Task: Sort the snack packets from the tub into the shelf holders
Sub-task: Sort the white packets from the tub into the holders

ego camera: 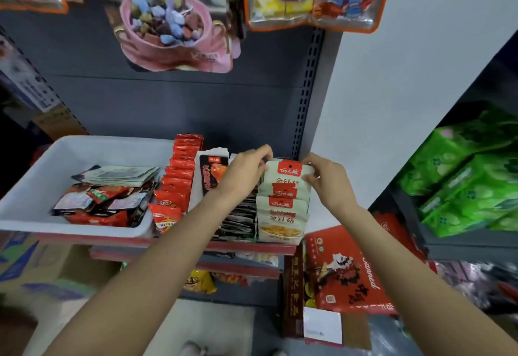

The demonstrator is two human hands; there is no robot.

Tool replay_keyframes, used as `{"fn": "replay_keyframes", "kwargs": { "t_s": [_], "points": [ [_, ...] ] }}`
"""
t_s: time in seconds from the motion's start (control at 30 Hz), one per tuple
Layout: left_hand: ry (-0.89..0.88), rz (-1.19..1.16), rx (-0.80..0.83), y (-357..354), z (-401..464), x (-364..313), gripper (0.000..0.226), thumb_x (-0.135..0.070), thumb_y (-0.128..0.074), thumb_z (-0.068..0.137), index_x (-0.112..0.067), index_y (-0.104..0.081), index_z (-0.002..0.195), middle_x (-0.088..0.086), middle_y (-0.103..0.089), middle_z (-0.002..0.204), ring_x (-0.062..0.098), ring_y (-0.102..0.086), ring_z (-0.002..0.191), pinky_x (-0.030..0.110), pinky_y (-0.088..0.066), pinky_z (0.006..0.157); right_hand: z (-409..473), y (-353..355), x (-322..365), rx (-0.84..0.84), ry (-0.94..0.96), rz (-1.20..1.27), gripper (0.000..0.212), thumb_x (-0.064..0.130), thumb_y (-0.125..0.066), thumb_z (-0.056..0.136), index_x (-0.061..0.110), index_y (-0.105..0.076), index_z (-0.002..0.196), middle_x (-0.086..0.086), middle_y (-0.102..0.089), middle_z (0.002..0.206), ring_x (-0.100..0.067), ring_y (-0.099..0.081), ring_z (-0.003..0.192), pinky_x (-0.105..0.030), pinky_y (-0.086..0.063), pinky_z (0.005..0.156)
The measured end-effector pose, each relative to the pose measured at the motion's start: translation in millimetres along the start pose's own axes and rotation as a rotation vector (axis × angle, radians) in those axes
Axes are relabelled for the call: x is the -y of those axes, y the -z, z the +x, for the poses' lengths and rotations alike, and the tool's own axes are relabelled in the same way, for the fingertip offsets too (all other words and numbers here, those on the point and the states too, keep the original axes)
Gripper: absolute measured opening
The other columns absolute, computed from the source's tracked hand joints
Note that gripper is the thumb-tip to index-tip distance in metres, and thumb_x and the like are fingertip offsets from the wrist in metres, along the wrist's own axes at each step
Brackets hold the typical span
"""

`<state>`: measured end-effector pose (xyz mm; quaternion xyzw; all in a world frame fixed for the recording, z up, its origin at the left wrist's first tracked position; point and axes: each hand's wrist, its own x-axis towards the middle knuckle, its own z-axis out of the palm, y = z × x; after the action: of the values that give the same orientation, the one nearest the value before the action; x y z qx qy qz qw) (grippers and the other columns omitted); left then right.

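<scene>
Far left on the shelf, white tub, with a loose heap of red, black and pale snack packets inside, not yet sorted. Just right of the tub, a standing file of red packets, then a black-and-orange packet upright in its holder, then a dark row partly hidden under the forearm. Next, left hand, fingers curled, pinching the top left edge of the rearmost pale packet. Rightmost holder: a row of matching pale packets with red labels, faces forward, overlapping. Right hand, fingers bent, gripping the same packet's top right edge. Best handled, by this look: both pinches level, packet kept upright and square to the row, lowered straight behind the others, label forward, bottom edge seated before release. Risk: a tilted drop, or the front packets tipping off the shelf lip.
</scene>
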<state>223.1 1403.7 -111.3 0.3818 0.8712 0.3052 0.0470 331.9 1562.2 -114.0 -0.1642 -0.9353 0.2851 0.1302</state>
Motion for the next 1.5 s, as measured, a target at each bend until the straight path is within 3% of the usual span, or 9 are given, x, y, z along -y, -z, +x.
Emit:
{"fn": "replay_keyframes", "kwargs": {
  "t_s": [0.3,0.53,0.67,0.77,0.87,1.0,1.17,1.4,1.5],
  "points": [
    [0.030,-0.031,0.003,5,-4,10,0.004,-0.017,-0.059,0.091,-0.018,-0.059,0.094,-0.002,-0.062,0.089,0.013,-0.061,0.079,0.031,-0.051,0.071,0,-5,16,-0.046,0.058,-0.107,0.023,0.015,-0.054,0.092,0.016,-0.065,0.112,-0.002,-0.059,0.110,-0.016,-0.052,0.104,-0.025,-0.043,0.081],
    [0.127,-0.204,-0.116,43,-30,46,0.013,-0.016,-0.067,0.084,-0.018,-0.061,0.095,-0.013,-0.060,0.078,-0.001,-0.057,0.071,0.017,-0.047,0.069,15,-46,83,0.041,0.135,0.103,0.020,0.011,-0.060,0.089,0.012,-0.068,0.107,-0.003,-0.062,0.103,-0.008,-0.054,0.082,-0.010,-0.035,0.073],
    [0.345,-0.248,-0.265,73,-54,107,0.006,-0.015,-0.064,0.086,-0.015,-0.063,0.091,-0.005,-0.063,0.078,0.010,-0.059,0.075,0.017,-0.046,0.068,31,-90,134,0.135,0.123,0.141,0.020,0.013,-0.057,0.090,0.012,-0.069,0.106,-0.006,-0.066,0.103,-0.017,-0.063,0.085,-0.022,-0.046,0.080],
    [0.534,-0.274,-0.334,98,-73,169,0.008,-0.015,-0.062,0.088,-0.008,-0.062,0.092,0.006,-0.066,0.084,0.025,-0.063,0.086,0.031,-0.048,0.077,45,-133,176,0.204,0.164,0.121,0.022,0.012,-0.053,0.091,0.010,-0.066,0.109,-0.008,-0.064,0.108,-0.021,-0.061,0.094,-0.032,-0.047,0.086],
    [0.703,-0.171,-0.262,121,-87,237,0.025,-0.015,-0.060,0.089,-0.001,-0.058,0.108,0.019,-0.065,0.106,0.033,-0.060,0.102,0.034,-0.043,0.086,63,-184,214,0.254,0.196,0.083,0.025,0.008,-0.052,0.088,0.007,-0.062,0.111,-0.014,-0.060,0.110,-0.027,-0.056,0.101,-0.034,-0.042,0.088],
    [0.682,0.066,-0.140,146,-97,305,0.043,-0.020,-0.062,0.087,-0.005,-0.054,0.127,0.018,-0.058,0.126,0.036,-0.054,0.115,0.040,-0.042,0.098,89,-255,254,0.421,0.137,-0.029,0.047,0.015,-0.058,0.087,0.005,-0.046,0.131,-0.019,-0.050,0.128,-0.033,-0.047,0.120,-0.035,-0.040,0.097],
    [0.694,0.094,0.075,146,-102,391,0.090,-0.075,-0.055,0.064,-0.026,-0.038,0.138,0.004,-0.052,0.134,0.028,-0.054,0.117,0.044,-0.049,0.094,118,-308,286,0.583,0.056,-0.315,0.067,0.027,-0.054,0.091,0.013,-0.019,0.147,-0.013,-0.030,0.146,-0.031,-0.034,0.132,-0.040,-0.031,0.107],
    [0.691,0.012,0.129,154,-108,396,0.094,-0.050,-0.072,0.072,-0.019,-0.025,0.147,0.007,-0.032,0.149,0.028,-0.038,0.132,0.045,-0.038,0.105,138,-342,303,0.759,0.007,-0.352,0.071,0.029,-0.052,0.093,0.013,-0.012,0.150,-0.012,-0.021,0.153,-0.029,-0.029,0.137,-0.038,-0.030,0.111],
    [0.701,-0.038,0.113,156,-112,397,0.095,-0.039,-0.075,0.074,-0.016,-0.020,0.148,0.007,-0.028,0.151,0.027,-0.032,0.135,0.044,-0.034,0.108,131,-350,299,0.696,0.041,-0.396,0.059,0.023,-0.052,0.092,0.012,-0.028,0.145,-0.016,-0.042,0.138,-0.032,-0.044,0.124,-0.037,-0.042,0.100]
  ]
}}
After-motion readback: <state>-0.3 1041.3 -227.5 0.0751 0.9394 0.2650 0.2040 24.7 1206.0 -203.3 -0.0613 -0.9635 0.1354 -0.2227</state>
